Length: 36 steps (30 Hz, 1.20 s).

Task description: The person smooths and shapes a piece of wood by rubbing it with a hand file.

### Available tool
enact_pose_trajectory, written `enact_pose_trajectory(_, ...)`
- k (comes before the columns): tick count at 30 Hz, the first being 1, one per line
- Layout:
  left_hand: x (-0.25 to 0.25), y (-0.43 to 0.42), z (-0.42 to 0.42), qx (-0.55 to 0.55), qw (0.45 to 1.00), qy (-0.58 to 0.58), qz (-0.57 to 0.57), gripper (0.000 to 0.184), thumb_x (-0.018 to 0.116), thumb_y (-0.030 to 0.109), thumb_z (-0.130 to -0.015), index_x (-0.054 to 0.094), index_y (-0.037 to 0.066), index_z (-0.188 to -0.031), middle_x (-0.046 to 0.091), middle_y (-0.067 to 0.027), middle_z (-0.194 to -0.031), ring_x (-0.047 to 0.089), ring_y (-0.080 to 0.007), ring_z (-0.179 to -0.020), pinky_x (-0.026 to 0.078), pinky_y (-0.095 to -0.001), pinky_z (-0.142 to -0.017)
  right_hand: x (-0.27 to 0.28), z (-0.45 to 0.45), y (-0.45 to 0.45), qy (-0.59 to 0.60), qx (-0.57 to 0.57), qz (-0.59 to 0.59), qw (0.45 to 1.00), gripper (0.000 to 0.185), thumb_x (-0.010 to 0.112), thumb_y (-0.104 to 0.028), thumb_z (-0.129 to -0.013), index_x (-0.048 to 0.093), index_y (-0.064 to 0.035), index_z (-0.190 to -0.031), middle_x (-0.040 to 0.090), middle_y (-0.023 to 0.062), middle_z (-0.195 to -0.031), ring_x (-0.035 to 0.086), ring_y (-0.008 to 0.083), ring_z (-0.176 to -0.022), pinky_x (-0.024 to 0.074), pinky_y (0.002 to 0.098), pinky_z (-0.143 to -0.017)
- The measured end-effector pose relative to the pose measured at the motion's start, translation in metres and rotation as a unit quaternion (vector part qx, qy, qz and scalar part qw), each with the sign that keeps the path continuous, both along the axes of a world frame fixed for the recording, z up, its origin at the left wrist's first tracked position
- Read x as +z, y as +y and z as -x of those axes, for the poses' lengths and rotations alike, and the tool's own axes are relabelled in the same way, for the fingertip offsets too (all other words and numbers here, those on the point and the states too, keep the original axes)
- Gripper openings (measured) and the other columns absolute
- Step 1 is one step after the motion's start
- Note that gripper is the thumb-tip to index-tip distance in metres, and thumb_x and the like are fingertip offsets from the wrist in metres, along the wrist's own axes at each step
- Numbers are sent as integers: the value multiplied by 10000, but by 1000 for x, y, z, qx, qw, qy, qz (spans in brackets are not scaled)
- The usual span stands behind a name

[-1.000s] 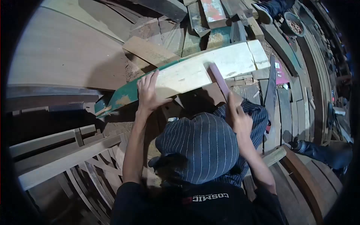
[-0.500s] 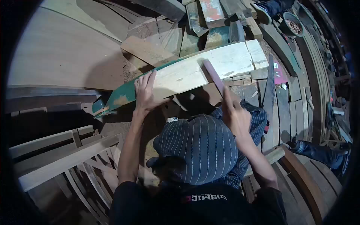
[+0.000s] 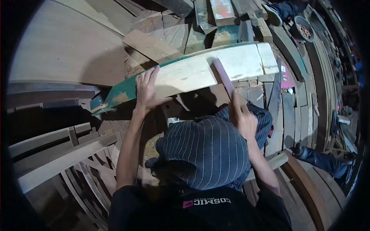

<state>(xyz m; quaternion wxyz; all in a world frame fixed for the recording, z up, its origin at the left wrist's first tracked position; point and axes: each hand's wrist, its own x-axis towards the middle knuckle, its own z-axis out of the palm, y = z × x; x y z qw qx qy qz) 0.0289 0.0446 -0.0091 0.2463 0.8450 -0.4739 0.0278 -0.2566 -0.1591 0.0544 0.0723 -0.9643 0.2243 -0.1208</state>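
A long board, pale on its face with green paint at its left end, lies slantwise in front of me. My left hand grips it near the green part, fingers over the face and thumb by the near edge. In my right hand is a flat, purple-tinted, blade-like tool, its far end against the pale face. The handle is hidden in my closed fingers. Right of the tool, a line crosses the board near its end.
A large flat panel lies at upper left. Slatted wooden frames stand at lower left. Wood blocks lie beyond the board. A bucket of small pieces sits at upper right. Another person's leg shows at right.
The view has shifted slightly. The tool and board appear a little farther right in the picture, with the tool still against the pale face. Both hands keep their grips.
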Motion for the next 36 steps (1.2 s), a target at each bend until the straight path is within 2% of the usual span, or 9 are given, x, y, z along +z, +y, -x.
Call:
enact_pose_trajectory(20,-1,2,-4,-12,1000,1,-14,1206,944,356,-439,443,19,-1483,528,-171,-1394,482,-365,-1271,316,-501,-1100,23,10,11,94,-36,-90,991,702,628,-29,-874,409,-61,-1539,686,210,-882,685,366,-672,560,388,-606)
enact_pose_trajectory(21,4,0,-7,-13,1000,3,-11,1197,943,361,-444,448,18,-1478,531,-171,-1391,484,-368,-1268,316,-499,-1100,26,41,11,-72,-54,-251,964,504,644,-35,-927,566,-30,-1424,730,206,-964,717,318,-709,553,341,-662)
enact_pose_trajectory(23,8,-1,-6,-16,1000,-5,12,1120,942,433,-479,501,-16,-1406,554,-180,-1353,509,-385,-1225,351,-500,-1069,101,76,1,20,-241,-367,898,409,576,-118,-1042,555,23,-1424,637,27,-852,562,68,-700,465,248,-600)
enact_pose_trajectory(26,6,-6,-4,-15,998,-32,47,1116,939,418,-470,504,-30,-1396,563,-196,-1341,527,-391,-1206,368,-507,-1053,90,151,-48,-348,-334,-316,817,195,551,-180,-1066,614,-12,-1141,493,-47,-721,401,-10,-578,265,187,-484)
enact_pose_trajectory(28,10,-12,2,-16,994,-77,76,1120,927,404,-463,497,-65,-1384,580,-230,-1301,548,-418,-1172,398,-519,-1022,102,142,-52,-430,-317,-220,816,494,549,-172,-1056,443,-11,-1511,475,-59,-728,369,9,-581,249,206,-494)
enact_pose_trajectory(31,-5,-8,0,-31,992,-88,82,1170,910,552,-467,498,-82,-1359,582,-253,-1244,547,-430,-1134,386,-554,-1014,92,104,-47,-513,-295,-210,779,516,506,-144,-1055,395,-32,-1546,471,-63,-732,368,17,-591,265,204,-512)
enact_pose_trajectory(34,-23,1,-7,-13,997,-75,3,1136,882,558,-550,456,-13,-1435,545,-202,-1311,497,-401,-1198,347,-538,-1032,-36,28,-45,-234,-119,-95,960,589,621,-120,-956,401,2,-1489,679,172,-841,676,276,-652,498,403,-563)
enact_pose_trajectory(35,5,-2,4,-17,999,-47,-14,1026,888,438,-645,442,4,-1461,564,-214,-1296,518,-397,-1197,363,-521,-1051,11,9,-43,22,28,-27,999,721,663,-122,-878,349,-17,-1519,695,227,-932,711,368,-736,537,460,-582)
enact_pose_trajectory(36,6,-4,10,-19,999,-34,-30,1032,867,462,-662,410,22,-1476,523,-207,-1331,484,-396,-1227,342,-530,-1068,39,-1,-39,22,57,-46,997,746,666,-132,-862,341,-22,-1524,693,225,-934,709,372,-728,542,468,-580)
